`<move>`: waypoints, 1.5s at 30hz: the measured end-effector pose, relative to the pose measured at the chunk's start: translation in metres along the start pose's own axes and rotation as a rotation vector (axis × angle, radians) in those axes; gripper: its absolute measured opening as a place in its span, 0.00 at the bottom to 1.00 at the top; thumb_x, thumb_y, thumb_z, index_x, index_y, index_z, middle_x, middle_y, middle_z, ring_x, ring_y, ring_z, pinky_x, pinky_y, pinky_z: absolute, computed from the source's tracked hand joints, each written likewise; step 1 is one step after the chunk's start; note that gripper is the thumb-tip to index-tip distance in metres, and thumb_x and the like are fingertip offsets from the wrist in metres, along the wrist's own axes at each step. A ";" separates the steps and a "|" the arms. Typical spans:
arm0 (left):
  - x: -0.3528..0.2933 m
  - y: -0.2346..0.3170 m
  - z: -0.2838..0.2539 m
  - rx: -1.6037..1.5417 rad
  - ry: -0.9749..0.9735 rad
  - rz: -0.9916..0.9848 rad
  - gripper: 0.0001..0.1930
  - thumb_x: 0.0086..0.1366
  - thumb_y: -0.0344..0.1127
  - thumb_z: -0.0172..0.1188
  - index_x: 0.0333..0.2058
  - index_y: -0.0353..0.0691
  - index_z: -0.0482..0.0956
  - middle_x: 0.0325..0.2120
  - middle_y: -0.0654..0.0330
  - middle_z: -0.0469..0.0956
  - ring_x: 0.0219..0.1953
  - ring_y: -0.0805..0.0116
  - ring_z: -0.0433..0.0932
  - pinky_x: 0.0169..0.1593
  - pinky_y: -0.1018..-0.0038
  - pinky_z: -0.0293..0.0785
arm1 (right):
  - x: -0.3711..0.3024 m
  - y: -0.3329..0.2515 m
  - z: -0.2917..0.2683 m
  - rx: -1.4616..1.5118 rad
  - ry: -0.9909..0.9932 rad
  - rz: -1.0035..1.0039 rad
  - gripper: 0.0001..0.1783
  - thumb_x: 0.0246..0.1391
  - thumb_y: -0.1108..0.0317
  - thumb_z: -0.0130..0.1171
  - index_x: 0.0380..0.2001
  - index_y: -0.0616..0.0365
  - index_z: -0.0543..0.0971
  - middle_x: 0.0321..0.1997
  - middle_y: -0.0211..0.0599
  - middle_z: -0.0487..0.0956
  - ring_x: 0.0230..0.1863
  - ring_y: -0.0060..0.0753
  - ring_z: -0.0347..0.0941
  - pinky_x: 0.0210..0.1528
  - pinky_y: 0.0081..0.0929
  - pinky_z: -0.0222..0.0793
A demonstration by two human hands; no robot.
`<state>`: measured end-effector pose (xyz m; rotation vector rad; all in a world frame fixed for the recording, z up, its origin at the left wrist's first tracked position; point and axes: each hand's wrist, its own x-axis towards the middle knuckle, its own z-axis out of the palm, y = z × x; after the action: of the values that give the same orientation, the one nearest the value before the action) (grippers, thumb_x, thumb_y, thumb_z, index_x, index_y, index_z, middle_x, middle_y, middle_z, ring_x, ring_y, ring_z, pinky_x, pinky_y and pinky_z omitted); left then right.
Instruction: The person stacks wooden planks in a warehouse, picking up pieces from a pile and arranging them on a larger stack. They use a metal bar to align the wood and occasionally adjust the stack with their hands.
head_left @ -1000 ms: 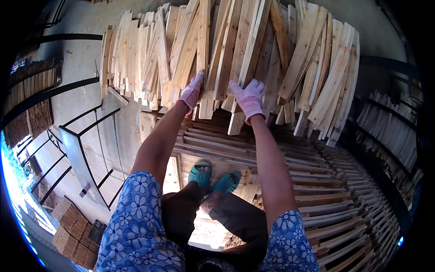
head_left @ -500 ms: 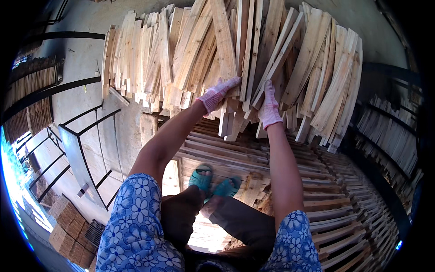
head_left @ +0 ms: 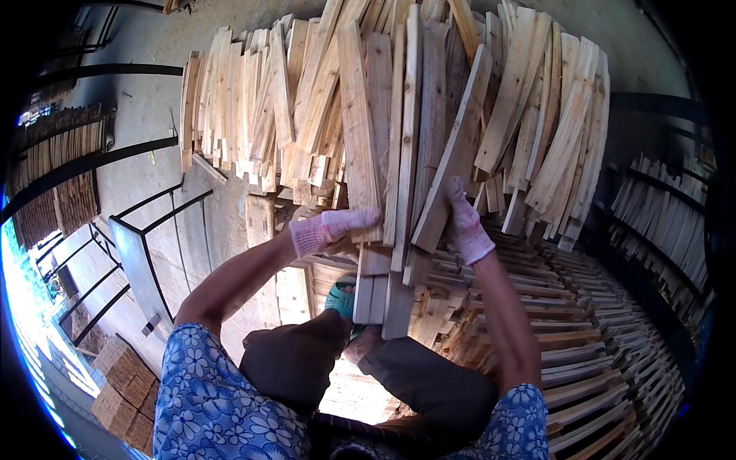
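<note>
My left hand (head_left: 337, 228), in a white-and-pink knitted glove, presses against the left side of a loose bundle of wooden boards (head_left: 402, 176). Against the right side of that bundle lies my right hand (head_left: 468, 222), gloved the same way, with its thumb up along a tilted board (head_left: 458, 153). Between them the boards are squeezed together, and several near ends (head_left: 372, 295) stick out toward my legs. The fingers of both hands are partly hidden by the wood. A wide pile of similar boards (head_left: 245, 100) spreads out behind and on both sides.
Rows of stacked wooden slats (head_left: 583, 345) lie at the lower right. To the left stand black metal frames (head_left: 146, 276) and blocks of bundled wood (head_left: 126, 383). A dark rack holding slats (head_left: 659, 222) is at the far right. My sandaled foot (head_left: 342, 297) shows below the boards.
Both hands have drawn nearer to my body, pulling a bundle of boards out from the pile. Its near ends now hang over my feet, and my hands are slightly farther apart.
</note>
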<state>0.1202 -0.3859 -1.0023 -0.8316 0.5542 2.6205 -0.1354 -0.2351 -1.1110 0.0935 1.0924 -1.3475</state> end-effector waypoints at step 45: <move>-0.200 -0.009 0.231 -0.125 0.624 0.181 0.35 0.66 0.45 0.62 0.65 0.43 0.58 0.52 0.55 0.74 0.48 0.64 0.79 0.45 0.66 0.83 | -0.305 -0.100 0.282 -0.136 0.109 0.076 0.52 0.54 0.61 0.68 0.74 0.55 0.49 0.63 0.41 0.72 0.60 0.34 0.70 0.59 0.33 0.69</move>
<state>0.1697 -0.3115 -0.7101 -1.7343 0.6439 2.5411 -0.0052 -0.2184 -0.7041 0.1078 1.2574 -1.2083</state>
